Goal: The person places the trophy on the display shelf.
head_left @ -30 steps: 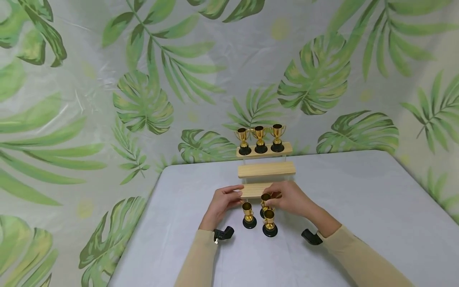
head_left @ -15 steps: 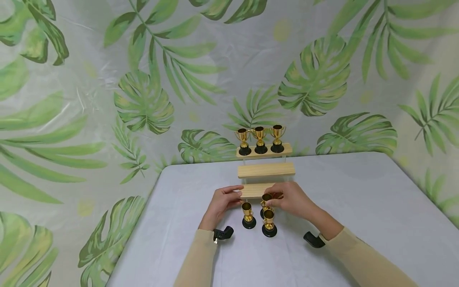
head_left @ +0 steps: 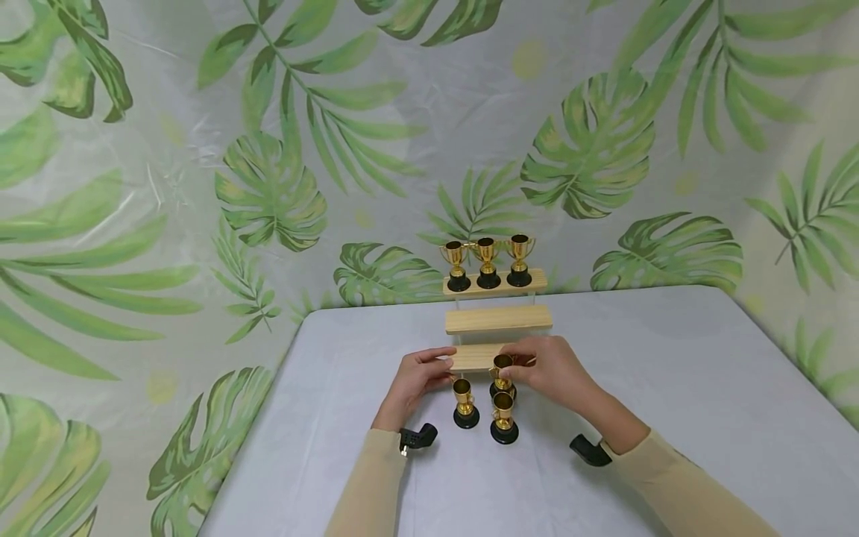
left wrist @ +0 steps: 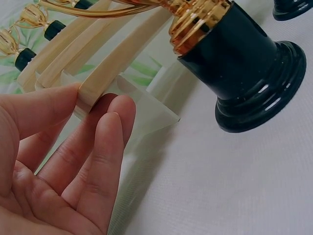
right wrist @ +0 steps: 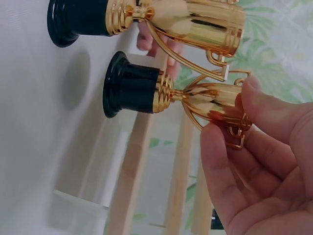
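In the head view, my right hand (head_left: 553,373) pinches a small gold trophy cup (head_left: 502,364) by its bowl, in front of the lowest step of a wooden display shelf (head_left: 473,358). The right wrist view shows the held trophy's black base (right wrist: 134,88) off the white table, with thumb and fingertips at the cup's rim. My left hand (head_left: 414,382) grips the left end of the lowest board (left wrist: 95,90), one finger above and others beneath. Two more trophies stand in front: a left one (head_left: 464,406) and a right one (head_left: 503,421), which partly overlaps the held trophy.
Three matching trophies (head_left: 486,265) stand in a row on the top board. A bare middle board (head_left: 499,319) lies between top and bottom steps. Behind the white-covered table (head_left: 644,358) hangs a leaf-patterned cloth (head_left: 470,97).
My right hand has raised the pinched trophy slightly and shifted it a little right, toward the lowest board. The left hand keeps its place on the board's end.
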A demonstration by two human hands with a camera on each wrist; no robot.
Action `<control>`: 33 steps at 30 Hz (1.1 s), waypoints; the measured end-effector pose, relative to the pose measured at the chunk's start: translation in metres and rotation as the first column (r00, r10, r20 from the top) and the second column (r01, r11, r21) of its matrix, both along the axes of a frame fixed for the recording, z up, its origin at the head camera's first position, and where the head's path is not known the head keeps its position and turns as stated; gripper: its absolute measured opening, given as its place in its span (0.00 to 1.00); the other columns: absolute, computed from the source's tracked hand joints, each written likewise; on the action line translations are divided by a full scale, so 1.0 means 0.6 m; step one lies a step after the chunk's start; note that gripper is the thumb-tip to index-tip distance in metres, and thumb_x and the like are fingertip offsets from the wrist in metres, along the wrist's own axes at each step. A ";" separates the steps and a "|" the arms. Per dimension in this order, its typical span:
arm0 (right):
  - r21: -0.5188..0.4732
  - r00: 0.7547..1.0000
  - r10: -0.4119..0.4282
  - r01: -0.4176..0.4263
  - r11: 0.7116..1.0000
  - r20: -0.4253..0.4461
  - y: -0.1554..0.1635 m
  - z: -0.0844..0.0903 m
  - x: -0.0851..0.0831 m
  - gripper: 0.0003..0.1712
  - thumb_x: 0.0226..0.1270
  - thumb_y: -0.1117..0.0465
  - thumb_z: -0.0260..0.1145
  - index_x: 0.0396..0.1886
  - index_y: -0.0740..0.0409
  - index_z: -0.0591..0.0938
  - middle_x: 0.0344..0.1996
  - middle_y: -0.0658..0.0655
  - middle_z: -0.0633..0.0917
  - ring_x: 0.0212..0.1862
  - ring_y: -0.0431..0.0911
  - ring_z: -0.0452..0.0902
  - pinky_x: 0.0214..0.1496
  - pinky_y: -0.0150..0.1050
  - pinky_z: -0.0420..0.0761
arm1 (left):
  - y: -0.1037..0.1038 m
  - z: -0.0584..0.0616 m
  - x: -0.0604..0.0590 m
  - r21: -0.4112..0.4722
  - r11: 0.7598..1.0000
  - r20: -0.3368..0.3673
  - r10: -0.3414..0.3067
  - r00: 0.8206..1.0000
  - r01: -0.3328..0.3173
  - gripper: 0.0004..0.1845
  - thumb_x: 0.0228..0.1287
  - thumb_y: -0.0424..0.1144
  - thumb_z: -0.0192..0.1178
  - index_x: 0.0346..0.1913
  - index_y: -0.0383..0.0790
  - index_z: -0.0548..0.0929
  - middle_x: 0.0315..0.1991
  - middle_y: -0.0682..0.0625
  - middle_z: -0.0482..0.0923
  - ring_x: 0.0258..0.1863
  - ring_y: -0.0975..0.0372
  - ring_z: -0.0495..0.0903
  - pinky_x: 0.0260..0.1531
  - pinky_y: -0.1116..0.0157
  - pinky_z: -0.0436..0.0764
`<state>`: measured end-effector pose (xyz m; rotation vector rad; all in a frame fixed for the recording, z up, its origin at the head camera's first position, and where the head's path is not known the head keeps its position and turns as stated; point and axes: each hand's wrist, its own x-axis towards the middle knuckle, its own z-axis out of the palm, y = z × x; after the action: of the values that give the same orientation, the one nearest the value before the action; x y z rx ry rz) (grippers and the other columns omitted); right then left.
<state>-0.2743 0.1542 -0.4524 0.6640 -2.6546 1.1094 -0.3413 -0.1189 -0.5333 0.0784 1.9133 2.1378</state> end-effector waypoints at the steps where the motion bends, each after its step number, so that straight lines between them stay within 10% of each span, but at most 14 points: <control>1: -0.001 1.000 -0.010 0.010 1.000 -0.001 0.000 0.002 0.002 0.16 0.58 0.55 0.79 0.47 0.52 0.90 0.32 0.44 0.86 0.33 0.39 0.80 0.32 0.35 0.83 | 0.000 0.000 0.000 0.000 1.000 -0.001 0.000 1.000 0.000 0.19 0.63 0.36 0.71 0.57 0.39 0.86 0.44 0.41 0.86 0.35 0.60 0.86 0.38 0.64 0.87; 33: 0.033 0.993 -0.101 0.103 0.994 -0.055 0.006 0.031 0.013 0.16 0.57 0.51 0.79 0.45 0.47 0.91 0.34 0.44 0.87 0.36 0.40 0.80 0.32 0.39 0.79 | 0.000 0.002 0.003 -0.001 1.000 0.014 0.006 1.000 -0.006 0.16 0.63 0.37 0.71 0.54 0.43 0.88 0.46 0.40 0.86 0.37 0.60 0.86 0.40 0.63 0.87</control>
<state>-0.2663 0.1579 -0.4336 0.5489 -2.6365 1.0058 -0.3398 -0.1187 -0.5319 0.0568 1.9094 2.1354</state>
